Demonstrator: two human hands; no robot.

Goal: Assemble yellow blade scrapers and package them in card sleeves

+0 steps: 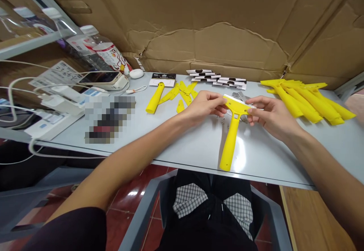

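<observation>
Yellow scraper (232,129), 2 hands (203,109) (274,118) pinching its head ends

Yellow plastic T-shaped scraper (233,129) between left hand (202,107) and right hand (275,116), over the grey table (182,145)
Behind the left hand, flat yellow plastic pieces (171,93); behind the scraper, folded black-and-white cards (206,76); far right, piled yellow plastic handles (318,101); far left, a white rectangular power strip (55,124), clear plastic bottles (109,54) behind it.

Yellow T-shaped tool (232,129), handle (229,148) nearest
</observation>
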